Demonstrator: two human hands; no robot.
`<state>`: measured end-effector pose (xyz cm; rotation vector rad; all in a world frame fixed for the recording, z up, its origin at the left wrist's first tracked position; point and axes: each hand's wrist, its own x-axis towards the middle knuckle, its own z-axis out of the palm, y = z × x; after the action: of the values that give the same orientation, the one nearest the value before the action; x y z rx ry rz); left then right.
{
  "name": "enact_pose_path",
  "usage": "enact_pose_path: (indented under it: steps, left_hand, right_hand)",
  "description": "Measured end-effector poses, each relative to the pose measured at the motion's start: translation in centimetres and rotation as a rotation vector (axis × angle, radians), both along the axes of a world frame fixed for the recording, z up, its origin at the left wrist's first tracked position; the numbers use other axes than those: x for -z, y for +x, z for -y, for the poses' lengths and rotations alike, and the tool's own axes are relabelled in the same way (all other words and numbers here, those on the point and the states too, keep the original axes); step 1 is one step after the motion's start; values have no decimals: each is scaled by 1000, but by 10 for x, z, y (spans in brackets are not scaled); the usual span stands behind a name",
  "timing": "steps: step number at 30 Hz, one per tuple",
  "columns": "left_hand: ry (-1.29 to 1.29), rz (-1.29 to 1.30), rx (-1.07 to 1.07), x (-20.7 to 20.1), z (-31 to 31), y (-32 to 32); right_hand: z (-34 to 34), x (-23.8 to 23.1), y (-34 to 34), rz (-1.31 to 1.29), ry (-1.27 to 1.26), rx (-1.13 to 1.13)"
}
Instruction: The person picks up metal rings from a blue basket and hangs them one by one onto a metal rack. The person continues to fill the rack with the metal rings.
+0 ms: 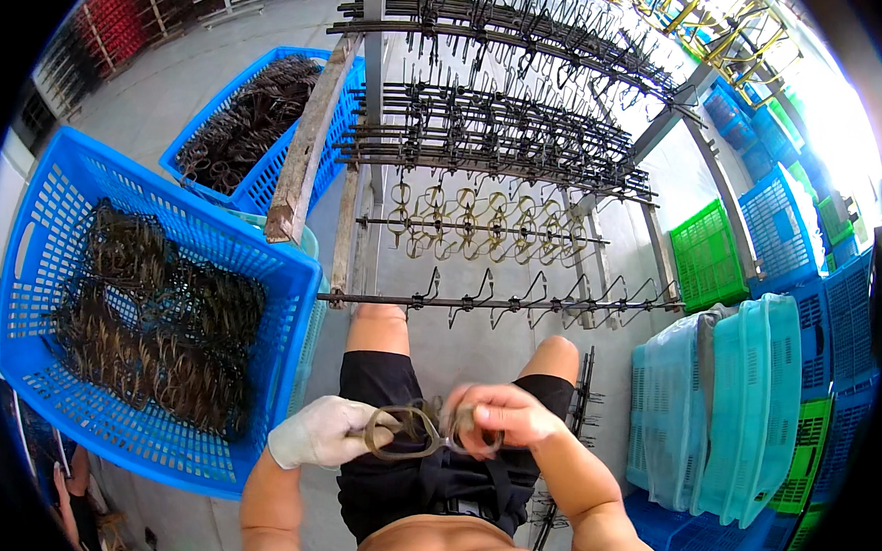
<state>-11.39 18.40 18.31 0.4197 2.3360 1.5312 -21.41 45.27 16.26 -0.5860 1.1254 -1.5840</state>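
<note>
My left hand [324, 432], in a white glove, is closed on brown translucent eyeglass frames [401, 456] above my lap. More than one frame seems to overlap there; blur keeps me from telling how many. My bare right hand [507, 417] has its fingers curled round the other end of them, slightly smeared by motion. Just beyond my knees runs a dark rod with bent wire hooks [498, 304], with no frames on it. On the rod above, olive-tinted eyeglass frames [496, 224] hang in rows.
A blue basket [162, 203] on my left holds piles of dark eyeglass frames; a second blue basket [270, 163] stands behind it. Hooked rods fill the rack [373, 79] ahead. Stacked turquoise baskets [752, 413] and a green basket [707, 256] stand right. Another person's arm [69, 501] shows lower left.
</note>
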Motion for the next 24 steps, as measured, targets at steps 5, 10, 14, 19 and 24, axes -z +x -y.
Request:
enact_pose_path:
  steps: [5, 10, 14, 19, 24]
  left_hand:
    - [-31, 342, 141, -14, 20, 4]
    - [191, 297, -353, 23, 22, 36]
    - [533, 291, -506, 26, 8, 46]
    - [510, 398, -559, 39, -27, 57]
    - [606, 329, -637, 36, -36, 58]
  right_hand:
    - [-8, -16, 18, 548, -37, -371]
    - [-17, -14, -8, 422, -470, 442]
    - [61, 43, -30, 273, 29, 860]
    - [87, 32, -30, 304, 287, 835]
    - [95, 34, -20, 211, 341, 933]
